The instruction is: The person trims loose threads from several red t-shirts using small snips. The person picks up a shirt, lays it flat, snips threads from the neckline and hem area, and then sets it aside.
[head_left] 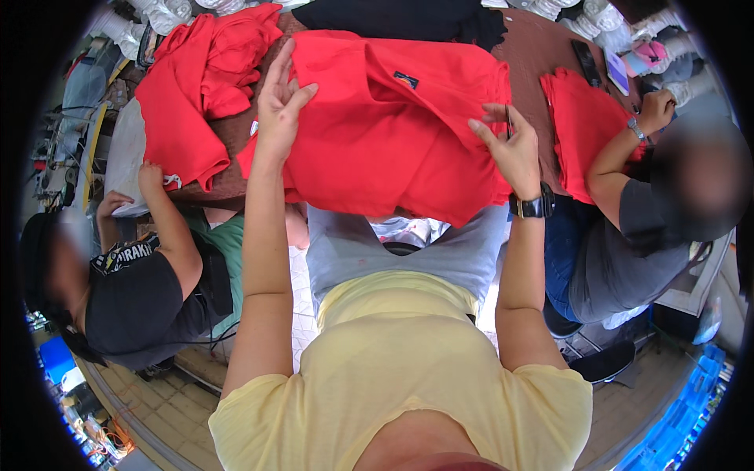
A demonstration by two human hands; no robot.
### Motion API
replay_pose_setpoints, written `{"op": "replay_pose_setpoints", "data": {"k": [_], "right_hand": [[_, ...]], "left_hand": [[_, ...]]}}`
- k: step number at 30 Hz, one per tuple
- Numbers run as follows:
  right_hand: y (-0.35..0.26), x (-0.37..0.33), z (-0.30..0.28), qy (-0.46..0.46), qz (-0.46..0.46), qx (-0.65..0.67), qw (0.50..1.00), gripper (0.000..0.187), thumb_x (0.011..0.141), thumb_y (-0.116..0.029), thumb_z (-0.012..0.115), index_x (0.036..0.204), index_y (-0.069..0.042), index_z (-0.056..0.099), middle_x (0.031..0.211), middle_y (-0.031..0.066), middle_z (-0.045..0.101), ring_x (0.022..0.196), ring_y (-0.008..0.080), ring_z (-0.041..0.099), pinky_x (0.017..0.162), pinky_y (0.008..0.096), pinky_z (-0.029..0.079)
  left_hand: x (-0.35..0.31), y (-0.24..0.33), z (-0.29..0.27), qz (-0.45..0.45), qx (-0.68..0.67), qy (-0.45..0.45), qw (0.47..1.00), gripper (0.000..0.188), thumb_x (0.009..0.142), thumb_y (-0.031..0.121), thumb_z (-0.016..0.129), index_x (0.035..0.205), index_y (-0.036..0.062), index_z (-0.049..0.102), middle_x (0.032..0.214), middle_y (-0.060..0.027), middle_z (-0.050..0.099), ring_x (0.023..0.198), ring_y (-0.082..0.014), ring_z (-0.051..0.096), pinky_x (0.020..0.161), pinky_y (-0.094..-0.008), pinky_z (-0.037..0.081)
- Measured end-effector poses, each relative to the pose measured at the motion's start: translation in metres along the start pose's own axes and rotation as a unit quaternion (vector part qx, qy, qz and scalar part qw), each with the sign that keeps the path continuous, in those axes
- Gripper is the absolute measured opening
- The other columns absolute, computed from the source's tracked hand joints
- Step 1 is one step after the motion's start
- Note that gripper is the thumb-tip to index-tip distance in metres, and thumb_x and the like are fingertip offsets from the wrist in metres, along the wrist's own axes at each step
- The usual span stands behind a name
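A red garment (369, 149) lies spread over the table edge and my lap, with a raised fold across its upper part. On it sits a small dark label (406, 80) with a coloured mark. My left hand (283, 106) is at the garment's left edge, fingers stretched and thumb apart, holding nothing. At the right edge, my right hand (509, 149) has a slim dark tool (509, 122) between its fingers; its exact kind is too small to tell. The right thumb and a finger reach over the cloth, and whether they touch it I cannot tell.
Left on the brown table (525, 59) is a heap of red cloth (200, 86), handled by a seated person (149, 290). Another person (628, 243) sits at right beside a red cloth stack (577, 129). Black cloth (408, 20) lies at the back, and phones (616, 72) rest far right.
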State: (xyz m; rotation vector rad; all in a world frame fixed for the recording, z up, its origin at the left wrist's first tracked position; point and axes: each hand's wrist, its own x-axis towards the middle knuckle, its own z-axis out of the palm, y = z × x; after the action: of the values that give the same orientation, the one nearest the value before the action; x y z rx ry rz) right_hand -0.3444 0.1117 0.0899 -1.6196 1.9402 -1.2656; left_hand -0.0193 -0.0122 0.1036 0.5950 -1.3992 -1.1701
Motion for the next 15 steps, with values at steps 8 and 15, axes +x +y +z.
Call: {"op": "replay_pose_setpoints", "data": {"k": [8, 15], "right_hand": [[0.048, -0.043, -0.006, 0.052, -0.013, -0.05, 0.997, 0.049, 0.072, -0.015, 0.084, 0.116, -0.001, 0.066, 0.106, 0.0136, 0.065, 0.092, 0.0267, 0.064, 0.078, 0.0361, 0.05], [0.055, -0.036, 0.003, 0.031, -0.045, -0.032, 0.998, 0.039, 0.073, -0.016, 0.083, 0.108, -0.004, 0.069, 0.095, 0.0114, 0.064, 0.08, 0.0256, 0.061, 0.072, 0.0378, 0.049]], "left_hand": [[-0.004, 0.002, -0.011, -0.039, 0.009, 0.003, 0.999, 0.074, 0.084, -0.007, 0.06, 0.153, -0.0009, 0.033, 0.157, -0.0166, 0.035, 0.136, -0.0232, 0.047, 0.109, -0.0339, 0.042], [-0.001, -0.003, -0.018, -0.055, 0.033, 0.021, 0.998, 0.075, 0.081, -0.009, 0.057, 0.152, -0.0008, 0.035, 0.158, -0.0167, 0.034, 0.139, -0.0232, 0.044, 0.108, -0.0331, 0.044]]}}
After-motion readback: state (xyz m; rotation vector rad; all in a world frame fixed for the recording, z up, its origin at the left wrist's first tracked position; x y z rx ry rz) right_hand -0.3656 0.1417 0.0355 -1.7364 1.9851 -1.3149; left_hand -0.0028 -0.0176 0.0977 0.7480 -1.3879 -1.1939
